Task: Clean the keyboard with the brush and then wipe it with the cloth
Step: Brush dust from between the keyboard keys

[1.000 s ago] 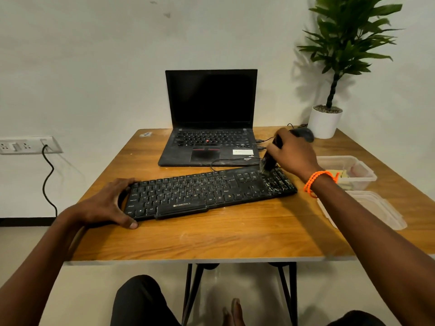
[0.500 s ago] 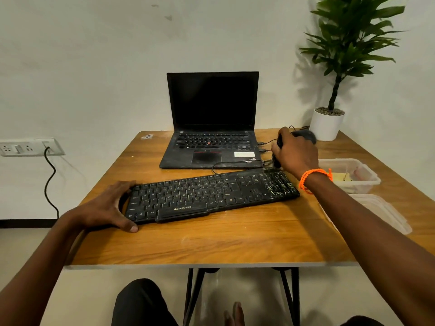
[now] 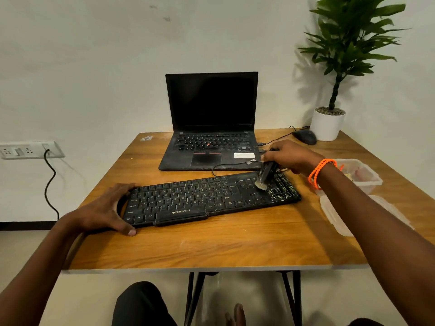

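Observation:
A black keyboard (image 3: 202,198) lies slanted across the middle of the wooden table (image 3: 211,243). My left hand (image 3: 106,208) grips its left end, thumb on the table in front. My right hand (image 3: 292,157), with an orange band on the wrist, holds a small black brush (image 3: 264,176). The brush points down, and its pale bristles touch the keys near the right end, beside the number pad. I see no cloth; a pale item lies in the open container to the right.
An open black laptop (image 3: 211,128) sits behind the keyboard, its cables running to a mouse (image 3: 304,136). A potted plant (image 3: 328,124) stands at the back right corner. A clear plastic container (image 3: 363,178) and its lid (image 3: 341,215) lie at the right edge. A wall socket (image 3: 26,150) is at left.
My right hand has come forward and down from behind the keyboard's right end, bringing the brush onto the keys near the number pad. My left hand has stayed on the left end.

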